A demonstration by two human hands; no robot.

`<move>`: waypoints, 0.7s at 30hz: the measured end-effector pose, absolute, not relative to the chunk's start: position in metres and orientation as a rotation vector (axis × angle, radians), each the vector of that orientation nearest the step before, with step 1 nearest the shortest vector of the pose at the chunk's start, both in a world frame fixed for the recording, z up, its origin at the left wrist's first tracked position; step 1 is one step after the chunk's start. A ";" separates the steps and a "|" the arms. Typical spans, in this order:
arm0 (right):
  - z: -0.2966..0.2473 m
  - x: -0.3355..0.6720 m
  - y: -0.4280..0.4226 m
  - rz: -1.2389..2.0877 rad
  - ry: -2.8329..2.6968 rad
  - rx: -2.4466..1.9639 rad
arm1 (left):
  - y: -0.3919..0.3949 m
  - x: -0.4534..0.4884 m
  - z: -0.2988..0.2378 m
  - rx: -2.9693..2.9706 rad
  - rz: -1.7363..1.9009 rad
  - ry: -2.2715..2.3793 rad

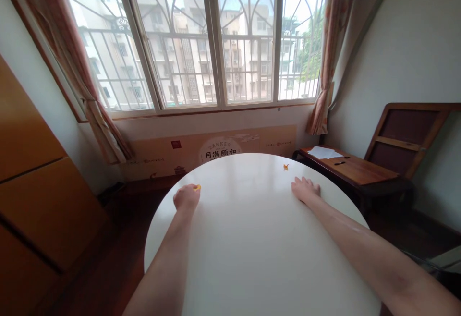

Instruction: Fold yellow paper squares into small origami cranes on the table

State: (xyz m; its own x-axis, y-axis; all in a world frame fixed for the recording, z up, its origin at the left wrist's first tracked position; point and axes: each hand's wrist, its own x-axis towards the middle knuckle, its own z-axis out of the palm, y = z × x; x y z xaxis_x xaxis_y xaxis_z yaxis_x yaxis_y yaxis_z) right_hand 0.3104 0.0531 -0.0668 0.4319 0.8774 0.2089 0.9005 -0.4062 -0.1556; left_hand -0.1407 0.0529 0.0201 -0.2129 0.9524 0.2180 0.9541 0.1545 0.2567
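My left hand (186, 196) rests on the round white table (252, 249) near its far left edge, fingers curled around a small yellow-orange piece (197, 188) that shows at the fingertips. My right hand (305, 188) lies flat on the table toward the far right, fingers stretched forward and holding nothing. A second small orange piece (285, 166) lies on the table beyond my right hand, a short way from its fingertips.
A dark wooden side table (356, 169) with white paper (325, 152) and a dark pen (339, 163) stands at the right, a wooden frame (408, 136) leaning behind it. An orange cabinet (39, 196) fills the left. A printed cardboard box (216, 150) lies under the window.
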 end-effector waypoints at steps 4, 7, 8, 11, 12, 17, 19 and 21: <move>-0.065 0.308 0.051 -0.142 -1.538 -2.447 | 0.062 -0.155 0.009 -1.868 -0.498 -2.532; -0.066 0.309 0.050 -0.146 -1.544 -2.438 | 0.066 -0.154 0.002 -1.850 -0.493 -2.558; -0.066 0.308 0.049 -0.148 -1.549 -2.434 | 0.068 -0.154 0.000 -1.846 -0.493 -2.566; -0.066 0.308 0.048 -0.147 -1.560 -2.428 | 0.070 -0.155 -0.003 -1.827 -0.506 -2.596; -0.065 0.308 0.047 -0.145 -1.561 -2.429 | 0.071 -0.156 -0.003 -1.820 -0.518 -2.605; -0.063 0.306 0.046 -0.138 -1.563 -2.433 | 0.073 -0.160 -0.007 -1.787 -0.617 -2.630; -0.062 0.306 0.046 -0.139 -1.564 -2.431 | 0.074 -0.163 -0.008 -1.766 -0.678 -2.633; -0.062 0.306 0.046 -0.140 -1.562 -2.429 | 0.073 -0.166 -0.009 -1.737 -0.750 -2.628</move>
